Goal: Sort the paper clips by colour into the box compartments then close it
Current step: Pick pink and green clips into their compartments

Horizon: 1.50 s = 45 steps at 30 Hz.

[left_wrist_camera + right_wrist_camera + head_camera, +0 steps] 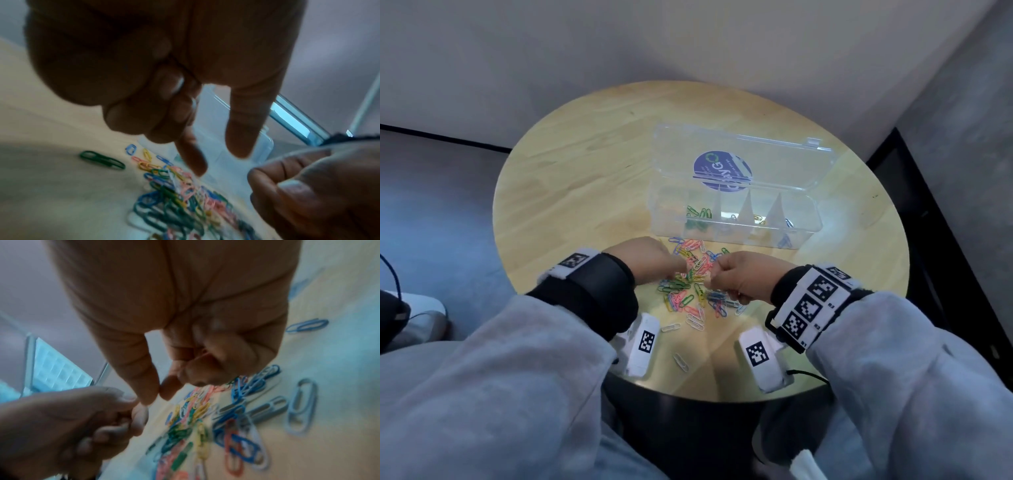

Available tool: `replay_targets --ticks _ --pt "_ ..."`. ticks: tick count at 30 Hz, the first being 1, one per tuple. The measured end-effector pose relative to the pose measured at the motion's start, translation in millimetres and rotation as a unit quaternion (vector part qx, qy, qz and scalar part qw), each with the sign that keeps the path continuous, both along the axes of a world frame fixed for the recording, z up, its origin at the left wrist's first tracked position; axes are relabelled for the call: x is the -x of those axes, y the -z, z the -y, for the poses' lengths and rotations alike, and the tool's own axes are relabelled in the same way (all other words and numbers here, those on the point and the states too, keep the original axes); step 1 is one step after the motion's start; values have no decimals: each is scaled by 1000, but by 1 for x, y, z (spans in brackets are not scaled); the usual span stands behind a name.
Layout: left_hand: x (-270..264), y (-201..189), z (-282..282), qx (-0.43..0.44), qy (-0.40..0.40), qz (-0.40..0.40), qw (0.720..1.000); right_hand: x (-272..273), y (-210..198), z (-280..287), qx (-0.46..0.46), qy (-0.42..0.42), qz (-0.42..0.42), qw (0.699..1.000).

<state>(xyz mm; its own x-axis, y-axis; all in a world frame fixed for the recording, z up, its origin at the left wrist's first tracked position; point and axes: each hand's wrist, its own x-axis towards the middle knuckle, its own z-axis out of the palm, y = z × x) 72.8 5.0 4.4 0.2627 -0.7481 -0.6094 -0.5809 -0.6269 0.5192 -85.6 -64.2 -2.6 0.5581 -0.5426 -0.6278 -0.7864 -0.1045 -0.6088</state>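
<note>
**Both hands working over the clip pile, box open behind it**

Left hand (650, 255) is hovering over the left part of the paper clip pile (693, 284), outer fingers curled in, index finger and thumb (244, 129) pointing down at the clips with a gap between them; cannot tell if anything is being pinched, too blurry. Right hand (743, 279) is sitting over the right part of the pile, fingers curled in, thumb and index finger tips (148, 391) meeting just beside the left hand; whether a clip is caught between them cannot be told.

Pile is lying on the round wooden tabletop (571, 178), mixed green, blue, pink, yellow and white clips tangled together. A few white clips (680, 361) are lying apart on the near side. One green clip (101, 160) is lying alone, left of the pile in the left wrist view.

Clear plastic box (736, 226) is standing just beyond the pile, to the right, lid (774, 154) tilted open toward the far side, round blue sticker on it. Green clips (698, 214) are sitting in the leftmost compartment, blue clips (786, 240) in the rightmost; middle compartments are showing a clip or two, colours hard to read.
</note>
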Motion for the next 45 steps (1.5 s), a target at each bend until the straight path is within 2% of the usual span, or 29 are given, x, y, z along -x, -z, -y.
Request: replay_targets --ticks 3,10,19,24,28,31,34,36,40,45 --pt "3 9 0 17 70 83 994 1 0 -4 100 -93 -57 989" --pt "12 16 4 15 118 123 985 4 -2 -6 162 -141 -94 972" --pt "20 22 6 -2 146 134 980 5 8 -4 190 -175 -110 960" --pt "20 22 4 15 154 140 978 12 5 2 135 -119 -70 981" --pt "8 15 6 35 111 67 991 18 -4 10 101 -84 -58 990" --pt "1 7 7 47 28 -52 997 21 -6 15 63 -8 -34 997" --pt "-5 3 6 55 -48 -132 989 21 -7 18 58 52 -2 997" --pt "-9 1 5 63 -80 -166 981 19 -7 16 23 79 32 996" --pt "-11 -4 2 89 -107 -223 965 16 0 13 -74 122 90 986" --pt "-11 -8 0 93 -148 -265 948 14 2 11 -132 147 119 973"
